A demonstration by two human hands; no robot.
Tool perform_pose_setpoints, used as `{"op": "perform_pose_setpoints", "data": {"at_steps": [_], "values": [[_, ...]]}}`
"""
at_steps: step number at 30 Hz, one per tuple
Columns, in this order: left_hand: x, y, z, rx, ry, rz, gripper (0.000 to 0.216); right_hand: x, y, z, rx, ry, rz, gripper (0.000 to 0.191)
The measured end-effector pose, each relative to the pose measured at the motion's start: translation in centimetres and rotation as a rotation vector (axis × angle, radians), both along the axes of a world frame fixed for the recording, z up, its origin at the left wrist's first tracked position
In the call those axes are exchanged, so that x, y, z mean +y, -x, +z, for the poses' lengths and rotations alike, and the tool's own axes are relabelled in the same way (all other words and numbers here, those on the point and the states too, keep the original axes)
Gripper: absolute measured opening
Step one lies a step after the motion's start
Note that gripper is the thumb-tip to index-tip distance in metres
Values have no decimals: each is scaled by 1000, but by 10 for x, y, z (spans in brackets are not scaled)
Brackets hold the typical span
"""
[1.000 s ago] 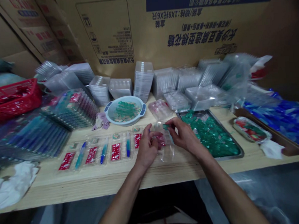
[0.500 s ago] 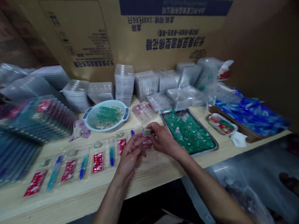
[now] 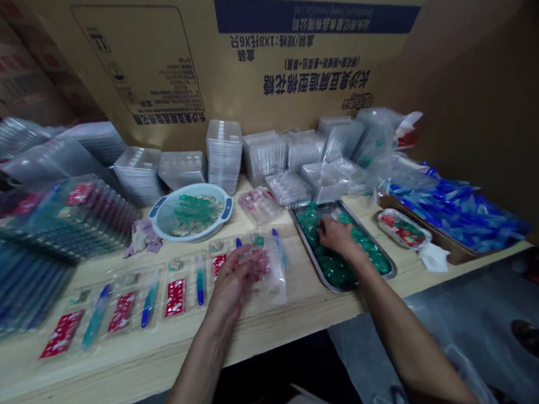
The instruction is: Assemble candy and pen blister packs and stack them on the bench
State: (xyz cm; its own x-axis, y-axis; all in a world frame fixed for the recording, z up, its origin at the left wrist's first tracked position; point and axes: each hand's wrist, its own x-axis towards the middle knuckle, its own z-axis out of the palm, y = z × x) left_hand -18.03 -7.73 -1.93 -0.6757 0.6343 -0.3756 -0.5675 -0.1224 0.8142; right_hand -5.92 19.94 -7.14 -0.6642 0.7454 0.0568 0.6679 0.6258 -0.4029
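Note:
My left hand [image 3: 232,279] lies on a clear plastic blister pack [image 3: 274,281] with red pieces [image 3: 259,263] inside, its fingers curled over the pack's left side. My right hand [image 3: 339,234] is down in a steel tray [image 3: 307,239], fingertips among loose green pieces [image 3: 347,258]. I cannot tell whether those fingers hold a piece. A row of open blister packs with red cards [image 3: 173,298] and blue pens [image 3: 150,305] runs left of my left hand.
A pale blue round bowl [image 3: 160,222] of green pieces stands behind the row. Stacks of clear plastic trays [image 3: 222,156] line the back against cardboard boxes [image 3: 287,53]. Blue pieces fill a brown tray [image 3: 459,213] at right. The table's front edge [image 3: 260,338] runs below my forearms.
My right hand has left the blister pack and moved right into the steel tray. The pack now lies on the table under my left hand.

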Motion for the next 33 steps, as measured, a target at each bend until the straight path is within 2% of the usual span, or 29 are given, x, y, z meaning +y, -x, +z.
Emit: {"op": "perform_pose_setpoints", "data": {"at_steps": [6, 10, 12, 16, 18, 22, 25, 27, 30, 33], "values": [[2, 0, -4, -1, 21, -9, 53, 11, -11, 2, 218, 116, -34, 24], [4, -4, -4, 40, 15, 17, 78, 2, -16, 14, 414, 219, -30, 37], [7, -8, -3, 82, 6, 17, 86, -12, -15, 24, 544, 382, 24, 41], [14, -15, -3, 150, -18, -3, 57, -54, -4, 45, 756, 809, 254, 36], [14, -16, -1, 156, -43, 24, 51, -76, 2, 54, 747, 848, 361, 32], [7, -16, 7, 158, -115, 77, 65, -103, 9, 63, 652, 721, 495, 23], [0, -15, 14, 141, -141, 110, 77, -113, 10, 67, 513, 464, 601, 14], [-3, -15, 17, 105, -146, 132, 83, -119, 12, 72, 487, 262, 693, 17], [-6, -17, 19, 42, -156, 118, 78, -128, 15, 77, 464, 78, 781, 26], [-7, -18, 16, 20, -165, 88, 70, -133, 20, 78, 438, 19, 726, 25]]}}
